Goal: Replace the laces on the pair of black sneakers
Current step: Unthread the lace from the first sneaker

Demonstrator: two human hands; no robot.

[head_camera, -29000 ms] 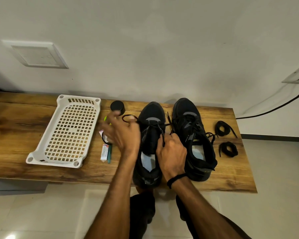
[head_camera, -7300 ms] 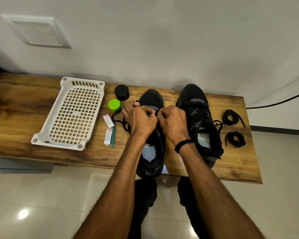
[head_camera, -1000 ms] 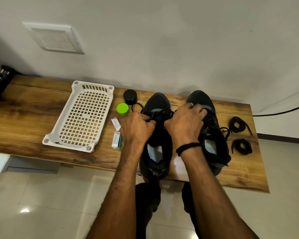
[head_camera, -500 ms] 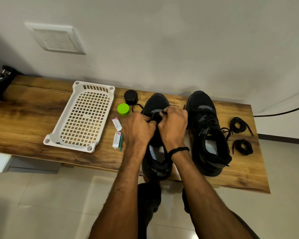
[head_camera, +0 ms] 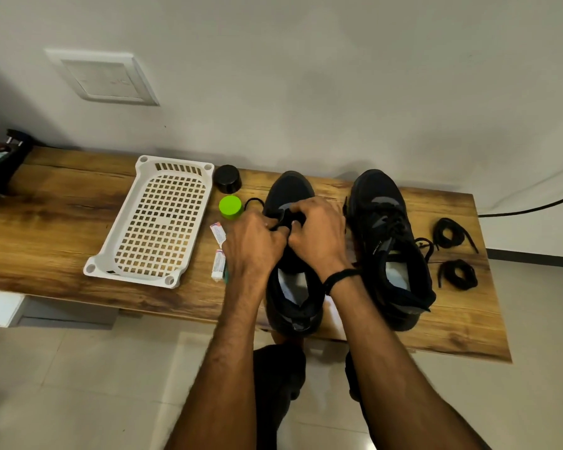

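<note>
1. Wood-grain bench (head_camera: 62, 222) against a white wall, seen from above by the person working at it. Two black sneakers stand on it side by side, toes to the wall.
2. The left sneaker (head_camera: 291, 186) sits straight in front of the person, heel at the bench edge, probably so both hands reach its eyelets easily.
3. The left hand (head_camera: 254, 245) has its fingers (head_camera: 275, 227) curled tight, pinching the lace (head_camera: 252, 201) near the toe end. A loop of that lace trails out to the left.
4. The right hand (head_camera: 319, 235) meets it knuckle to knuckle. Its fingers (head_camera: 301, 209) curl round the front of the shoe's lacing area, apparently to steady it. What lies under them is hidden.
5. The right sneaker (head_camera: 381, 196) stands untouched just beside it, its own lace in place.
6. Two coiled laces (head_camera: 449, 232) lie at the right end of the bench, within reach, likely the replacements.
7. To the left lie a white plastic basket (head_camera: 176, 160), a black pot (head_camera: 228, 182), a green lid (head_camera: 230, 206) and two small tubes (head_camera: 218, 233).
8. A second ago the right hand rested on the right sneaker; it has since come across to the left one.
9. Half a minute ago the left hand drew the lace out from higher eyelets; the work is now down near the toe.
</note>
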